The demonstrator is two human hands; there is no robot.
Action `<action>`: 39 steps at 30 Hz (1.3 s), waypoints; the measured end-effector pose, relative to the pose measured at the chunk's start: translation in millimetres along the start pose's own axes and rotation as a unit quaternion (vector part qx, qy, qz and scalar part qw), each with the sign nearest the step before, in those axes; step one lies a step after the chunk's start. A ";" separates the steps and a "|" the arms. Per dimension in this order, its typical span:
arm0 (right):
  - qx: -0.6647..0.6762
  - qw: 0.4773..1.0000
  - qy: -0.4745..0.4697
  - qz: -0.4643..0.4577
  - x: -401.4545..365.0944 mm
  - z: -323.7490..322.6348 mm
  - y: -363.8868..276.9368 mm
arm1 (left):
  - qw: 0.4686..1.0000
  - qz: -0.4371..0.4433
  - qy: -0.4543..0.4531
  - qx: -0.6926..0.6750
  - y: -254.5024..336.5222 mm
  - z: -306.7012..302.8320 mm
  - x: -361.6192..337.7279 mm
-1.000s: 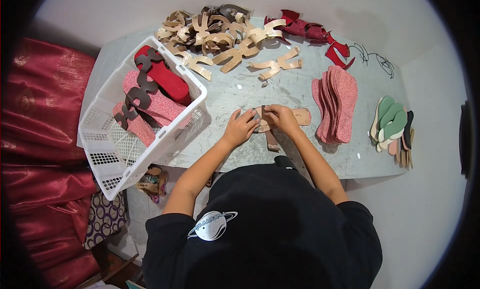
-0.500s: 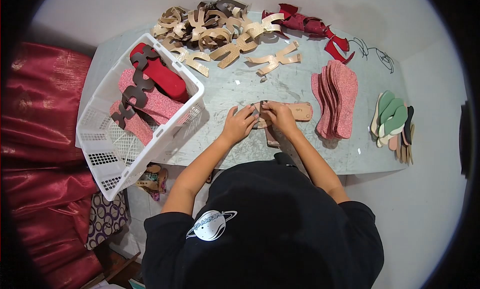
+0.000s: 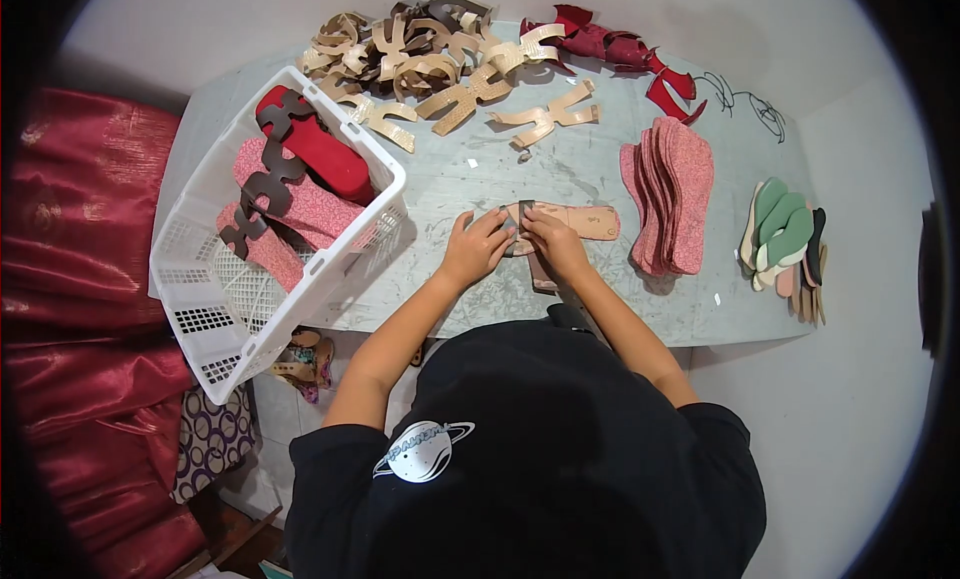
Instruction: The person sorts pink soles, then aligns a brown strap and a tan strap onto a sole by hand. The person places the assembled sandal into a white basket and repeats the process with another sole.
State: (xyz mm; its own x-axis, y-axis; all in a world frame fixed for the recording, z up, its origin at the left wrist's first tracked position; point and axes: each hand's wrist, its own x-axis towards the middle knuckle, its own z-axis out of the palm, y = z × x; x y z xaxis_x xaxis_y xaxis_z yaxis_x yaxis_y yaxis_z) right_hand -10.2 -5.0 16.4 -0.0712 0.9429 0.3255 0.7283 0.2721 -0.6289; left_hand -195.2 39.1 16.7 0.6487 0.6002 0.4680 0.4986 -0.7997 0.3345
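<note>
A tan sandal sole (image 3: 595, 222) lies sideways on the table in front of me, with a dark strap (image 3: 526, 211) across its left part. My left hand (image 3: 480, 246) has its bent fingers on the sole's left end, at the dark strap piece there. My right hand (image 3: 552, 241) presses its closed fingers on the strap's right side. What lies under the fingertips is hidden. Just below the hands, a second brownish piece (image 3: 542, 275) sticks out toward my body.
White basket (image 3: 335, 241) with red and pink soles on the left. Tan and brown straps (image 3: 425, 69) and red straps (image 3: 610, 49) lie at the back. Pink soles (image 3: 685, 199) stand stacked on the right, beside green and dark soles (image 3: 787, 224).
My right hand has shifted slightly, its fingers now lower and flatter against the strap. My left hand stays nearly in place.
</note>
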 end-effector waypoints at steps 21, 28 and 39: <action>-0.055 0.998 -0.014 -0.024 -7.5 2.3 -4.1 | 1.000 -0.018 0.003 -0.011 0.0 2.5 -1.8; -0.065 0.997 0.005 -0.028 -7.6 4.4 -7.5 | 0.999 -0.027 0.008 -0.020 -0.8 5.2 -4.3; -0.121 0.986 -0.041 -0.109 -0.8 -6.4 4.3 | 0.999 -0.042 -0.008 -0.024 2.8 1.2 -3.4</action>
State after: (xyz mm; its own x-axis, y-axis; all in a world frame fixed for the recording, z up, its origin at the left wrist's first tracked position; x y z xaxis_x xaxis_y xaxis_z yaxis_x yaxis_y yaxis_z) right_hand -2.6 -5.8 17.9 -0.2924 0.8821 0.3693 0.8303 0.4258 -0.3596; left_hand -195.3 34.9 15.1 0.6154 0.6647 0.4237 0.5233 -0.7465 0.4110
